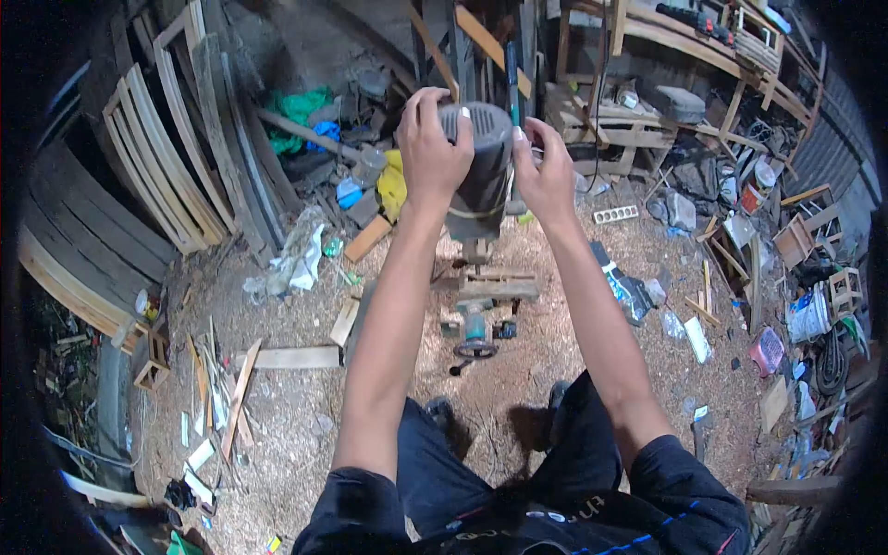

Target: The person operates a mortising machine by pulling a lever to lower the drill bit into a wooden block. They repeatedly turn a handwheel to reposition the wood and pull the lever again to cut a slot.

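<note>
A bench machine with a dark cylindrical motor housing [477, 185] and a vented grey cap [488, 122] stands upright before me. My left hand [433, 153] is at the cap's left side, fingers apart and curved, its thumb overlapping the rim. On the opposite side my right hand [548, 176] has its fingers spread and bent, thumb close to the housing and beside a dark upright rod [512, 79]. Lower down, a wooden piece [498, 285] lies across the machine's table area. Below that sits a handwheel [474, 350] with a crank knob.
Wood shavings cover the floor [499, 407]. Boards [157, 157] lean at the left, and a plank [287, 358] lies on the ground. A power strip [615, 215] is at the right, near a wooden bench [638, 139]. Stools, bags and a coiled hose [832, 361] crowd the right edge.
</note>
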A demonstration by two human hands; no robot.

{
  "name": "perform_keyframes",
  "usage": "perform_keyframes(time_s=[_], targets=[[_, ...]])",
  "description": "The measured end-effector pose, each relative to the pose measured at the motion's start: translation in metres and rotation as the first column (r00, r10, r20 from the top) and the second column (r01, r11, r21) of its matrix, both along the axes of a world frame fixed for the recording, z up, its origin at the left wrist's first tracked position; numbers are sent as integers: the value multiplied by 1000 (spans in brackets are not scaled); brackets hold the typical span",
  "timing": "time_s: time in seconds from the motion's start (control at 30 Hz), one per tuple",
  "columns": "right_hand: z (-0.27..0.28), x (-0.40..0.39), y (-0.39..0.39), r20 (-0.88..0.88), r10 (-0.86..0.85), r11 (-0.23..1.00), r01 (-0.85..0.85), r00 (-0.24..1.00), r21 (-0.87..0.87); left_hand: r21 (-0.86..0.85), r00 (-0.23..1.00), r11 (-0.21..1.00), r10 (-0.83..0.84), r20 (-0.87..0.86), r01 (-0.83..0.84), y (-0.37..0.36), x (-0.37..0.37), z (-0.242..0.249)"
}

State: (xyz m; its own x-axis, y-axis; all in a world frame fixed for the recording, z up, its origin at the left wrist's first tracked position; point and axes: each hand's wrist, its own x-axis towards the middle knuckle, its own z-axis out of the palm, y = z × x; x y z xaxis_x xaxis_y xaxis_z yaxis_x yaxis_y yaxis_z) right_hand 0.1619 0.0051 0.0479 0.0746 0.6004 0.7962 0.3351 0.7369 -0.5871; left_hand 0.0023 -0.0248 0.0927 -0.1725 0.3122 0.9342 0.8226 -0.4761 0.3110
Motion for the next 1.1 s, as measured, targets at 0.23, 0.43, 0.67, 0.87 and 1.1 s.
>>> perform_keyframes(time_s=[0.23, 0.43, 0.67, 0.87, 1.1], targets=[[42, -18, 123, -20, 12, 989, -15, 1000, -148, -271, 981, 963, 64, 183, -12, 40, 3, 10], [37, -39, 252, -60, 260, 804, -251, 964, -540, -296, 981, 954, 96, 168, -42, 39, 0, 5], [79, -37, 206, -376, 179, 723, -381, 909, -576, -299, 967, 953, 111, 230, -39, 34, 5, 6], [79, -24, 114, -548, 197, 783, -467, 813, -411, -267, 963, 964, 90, 253, -20, 31, 6, -8], [78, -22, 109, -627, 233, 767, -537, 743, -351, -51, 998, 998, -18, 55, 21, 24, 6, -26]])
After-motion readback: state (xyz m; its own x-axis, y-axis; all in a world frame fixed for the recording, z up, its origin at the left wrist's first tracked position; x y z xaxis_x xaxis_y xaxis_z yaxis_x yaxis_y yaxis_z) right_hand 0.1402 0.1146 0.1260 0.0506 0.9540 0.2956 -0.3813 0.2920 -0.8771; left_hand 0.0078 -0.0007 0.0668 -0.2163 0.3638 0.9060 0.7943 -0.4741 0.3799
